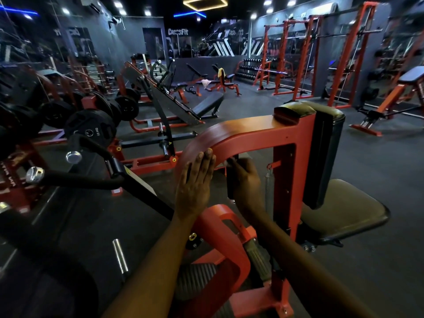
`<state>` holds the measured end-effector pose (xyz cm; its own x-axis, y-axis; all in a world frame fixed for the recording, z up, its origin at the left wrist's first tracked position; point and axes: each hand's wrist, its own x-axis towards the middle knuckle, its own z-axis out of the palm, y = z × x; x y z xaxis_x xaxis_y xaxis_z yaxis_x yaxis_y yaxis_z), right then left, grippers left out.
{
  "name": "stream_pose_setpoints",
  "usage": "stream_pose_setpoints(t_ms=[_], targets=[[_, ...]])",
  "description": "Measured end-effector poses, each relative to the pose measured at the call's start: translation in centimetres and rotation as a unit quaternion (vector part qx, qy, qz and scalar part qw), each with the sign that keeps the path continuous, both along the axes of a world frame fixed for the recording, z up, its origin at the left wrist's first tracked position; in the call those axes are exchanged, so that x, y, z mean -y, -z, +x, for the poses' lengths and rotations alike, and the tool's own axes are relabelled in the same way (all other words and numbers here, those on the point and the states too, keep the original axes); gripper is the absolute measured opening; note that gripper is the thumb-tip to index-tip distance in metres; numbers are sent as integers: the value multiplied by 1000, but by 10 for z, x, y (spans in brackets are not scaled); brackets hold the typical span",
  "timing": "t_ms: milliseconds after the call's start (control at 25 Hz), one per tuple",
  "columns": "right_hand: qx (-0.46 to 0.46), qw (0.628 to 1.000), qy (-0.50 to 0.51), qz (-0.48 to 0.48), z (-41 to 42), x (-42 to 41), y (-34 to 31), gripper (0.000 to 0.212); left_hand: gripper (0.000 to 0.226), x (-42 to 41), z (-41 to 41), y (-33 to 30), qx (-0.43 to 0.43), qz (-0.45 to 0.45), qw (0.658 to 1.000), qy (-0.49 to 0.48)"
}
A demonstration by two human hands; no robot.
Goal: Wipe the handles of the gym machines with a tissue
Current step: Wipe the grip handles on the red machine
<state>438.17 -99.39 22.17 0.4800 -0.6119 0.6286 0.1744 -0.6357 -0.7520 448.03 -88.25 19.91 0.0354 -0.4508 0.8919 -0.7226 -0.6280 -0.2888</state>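
Note:
An orange-red gym machine stands right in front of me, its curved frame arm arching over to the left. My left hand lies flat against the outer curve of that arm, fingers straight. Under the arch hangs a black handle. My right hand grips it, fingers curled round. A small pale scrap shows at the fingertips; I cannot tell whether it is a tissue. A black chest pad and a dark seat sit to the right of the frame.
Two black foam handles with chrome end caps reach in from the left, next to racks of black weight plates. Benches, a leg press and orange racks fill the room behind. Dark rubber floor lies to the right.

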Motion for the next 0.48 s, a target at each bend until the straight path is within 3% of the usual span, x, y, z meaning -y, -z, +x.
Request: stream_pose_setpoints(t_ms=[80, 160, 240, 280, 360, 400, 480], targets=[[-42, 996, 6, -77, 13, 5, 2, 17, 71, 0, -2, 1, 4, -2, 1000, 0], [-118, 952, 82, -270, 12, 10, 37, 20, 69, 1, -2, 0, 2, -6, 1000, 1], [-170, 916, 66, -357, 2, 19, 77, 26, 71, 1, -1, 0, 8, -2, 1000, -8], [-200, 914, 33, -351, -6, 22, 88, 32, 72, 1, -1, 0, 10, 1, 1000, -16], [-229, 932, 29, -280, -18, 29, 88, 25, 79, 1, 0, 1, 4, 5, 1000, -12], [-201, 954, 52, -216, -20, 30, 81, 21, 82, 1, 0, 3, 5, 4, 1000, -10], [-46, 990, 101, -83, -15, 30, 43, 21, 87, 1, 1, 3, 15, 2, 1000, -23]])
